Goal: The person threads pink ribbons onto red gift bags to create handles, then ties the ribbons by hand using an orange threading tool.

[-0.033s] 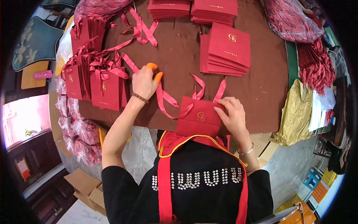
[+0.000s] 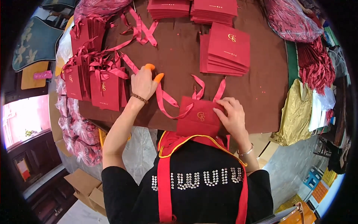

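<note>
A small red gift bag (image 2: 192, 117) with a gold emblem lies at the table's front edge, ribbon handles (image 2: 220, 89) stretching up from its top. My right hand (image 2: 232, 114) grips its upper right corner, thumb across the front. To the left, my left hand (image 2: 144, 83) rests palm down, orange covers on thumb and index finger. Those two fingertips are apart; the other fingers are partly hidden. A loose pink-red ribbon (image 2: 164, 99) runs from beside that thumb to the bag. Another ribbon end (image 2: 129, 63) comes from the left side toward the same hand.
Finished-looking bags with ribbons (image 2: 106, 89) stand bunched at the left. Flat red bags (image 2: 228, 46) are stacked at the right, with more stacks (image 2: 214, 9) at the far edge. Loose ribbons (image 2: 140, 28) lie on the brown tablecloth (image 2: 175, 56). Plastic-wrapped bundles (image 2: 292, 20) and a gold sack (image 2: 294, 115) sit right.
My left hand has shifted very slightly, its index fingertip a touch to the left. The right hand still grips the gift bag.
</note>
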Demonstrator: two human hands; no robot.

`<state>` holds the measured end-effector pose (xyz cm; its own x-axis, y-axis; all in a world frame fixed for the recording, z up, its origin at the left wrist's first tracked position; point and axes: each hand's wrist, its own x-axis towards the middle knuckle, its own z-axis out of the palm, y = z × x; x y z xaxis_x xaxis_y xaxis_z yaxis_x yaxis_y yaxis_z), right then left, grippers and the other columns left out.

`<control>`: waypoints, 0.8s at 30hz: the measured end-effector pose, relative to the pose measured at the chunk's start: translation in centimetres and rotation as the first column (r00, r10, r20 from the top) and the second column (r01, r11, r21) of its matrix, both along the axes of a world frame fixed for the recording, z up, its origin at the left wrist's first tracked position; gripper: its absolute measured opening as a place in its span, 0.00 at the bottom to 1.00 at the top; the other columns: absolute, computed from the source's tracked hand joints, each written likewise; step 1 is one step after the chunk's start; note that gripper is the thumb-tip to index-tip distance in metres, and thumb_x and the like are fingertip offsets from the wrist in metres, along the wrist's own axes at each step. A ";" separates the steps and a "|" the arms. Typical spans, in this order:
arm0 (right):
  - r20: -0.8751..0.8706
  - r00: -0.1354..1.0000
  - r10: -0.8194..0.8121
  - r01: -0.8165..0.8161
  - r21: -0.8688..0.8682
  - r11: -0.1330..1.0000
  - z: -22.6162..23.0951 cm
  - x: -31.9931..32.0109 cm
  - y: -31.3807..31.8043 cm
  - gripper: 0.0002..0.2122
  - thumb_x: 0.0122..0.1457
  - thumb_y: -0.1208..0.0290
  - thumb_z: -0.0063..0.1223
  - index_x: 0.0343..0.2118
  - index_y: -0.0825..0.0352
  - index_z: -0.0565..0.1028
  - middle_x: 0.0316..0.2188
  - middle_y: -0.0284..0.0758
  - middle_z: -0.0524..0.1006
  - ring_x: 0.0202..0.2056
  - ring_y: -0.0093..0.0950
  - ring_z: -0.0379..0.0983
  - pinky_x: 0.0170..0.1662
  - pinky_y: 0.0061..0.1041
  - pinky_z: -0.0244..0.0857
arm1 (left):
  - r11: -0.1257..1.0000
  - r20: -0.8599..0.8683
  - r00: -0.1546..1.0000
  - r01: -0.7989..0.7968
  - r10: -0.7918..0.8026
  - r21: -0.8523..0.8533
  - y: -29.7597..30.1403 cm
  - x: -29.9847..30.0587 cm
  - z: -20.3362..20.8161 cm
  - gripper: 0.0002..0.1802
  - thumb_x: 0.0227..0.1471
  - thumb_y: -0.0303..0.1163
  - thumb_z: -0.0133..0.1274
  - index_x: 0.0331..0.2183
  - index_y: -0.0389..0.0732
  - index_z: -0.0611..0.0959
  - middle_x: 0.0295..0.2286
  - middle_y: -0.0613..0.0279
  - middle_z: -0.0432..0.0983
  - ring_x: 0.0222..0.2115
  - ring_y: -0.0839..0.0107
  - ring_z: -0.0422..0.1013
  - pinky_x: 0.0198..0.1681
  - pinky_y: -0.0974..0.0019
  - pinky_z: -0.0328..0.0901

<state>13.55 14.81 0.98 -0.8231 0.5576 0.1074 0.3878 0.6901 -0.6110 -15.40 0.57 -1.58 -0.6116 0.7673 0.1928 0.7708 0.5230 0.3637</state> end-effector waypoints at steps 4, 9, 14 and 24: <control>0.005 1.000 -0.015 0.016 -0.059 0.998 -0.5 0.8 -0.8 0.14 0.48 0.68 0.60 0.39 0.64 0.75 0.37 0.35 0.71 0.35 0.33 0.70 0.37 0.29 0.65 | 0.994 0.035 0.999 -0.030 0.034 -0.105 -0.8 -0.1 0.0 0.11 0.46 0.36 0.56 0.31 0.41 0.77 0.24 0.56 0.75 0.26 0.59 0.72 0.27 0.58 0.62; 0.051 0.996 -0.067 0.079 -0.291 0.953 0.0 0.7 -1.4 0.14 0.49 0.68 0.58 0.38 0.64 0.73 0.38 0.37 0.70 0.34 0.36 0.71 0.35 0.32 0.67 | 0.999 0.120 0.993 -0.014 0.018 -0.031 -1.3 0.4 -0.6 0.12 0.47 0.33 0.55 0.36 0.41 0.78 0.24 0.54 0.75 0.29 0.58 0.72 0.28 0.57 0.61; -0.019 0.996 -0.085 0.071 -0.372 0.926 0.8 1.1 -0.6 0.12 0.44 0.74 0.62 0.32 0.68 0.71 0.34 0.34 0.68 0.23 0.23 0.66 0.29 0.21 0.64 | 0.876 0.629 0.762 -0.186 -0.157 0.445 -0.9 0.7 2.8 0.25 0.51 0.19 0.48 0.53 0.36 0.67 0.23 0.69 0.65 0.27 0.78 0.69 0.31 0.71 0.66; 0.039 0.997 0.067 -0.034 -0.559 0.828 -1.7 1.1 1.9 0.12 0.46 0.73 0.61 0.32 0.71 0.72 0.37 0.34 0.68 0.29 0.23 0.65 0.34 0.22 0.63 | 0.689 0.772 0.007 -0.447 -0.636 0.571 0.5 2.4 7.3 0.26 0.52 0.20 0.47 0.54 0.37 0.66 0.42 0.54 0.72 0.32 0.72 0.71 0.44 0.64 0.66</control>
<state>14.65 16.75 -0.71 -0.8469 0.4663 -0.2554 0.4062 0.2576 -0.8767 -13.04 1.02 5.70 -0.5196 0.8499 -0.0878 -0.5538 -0.2567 0.7921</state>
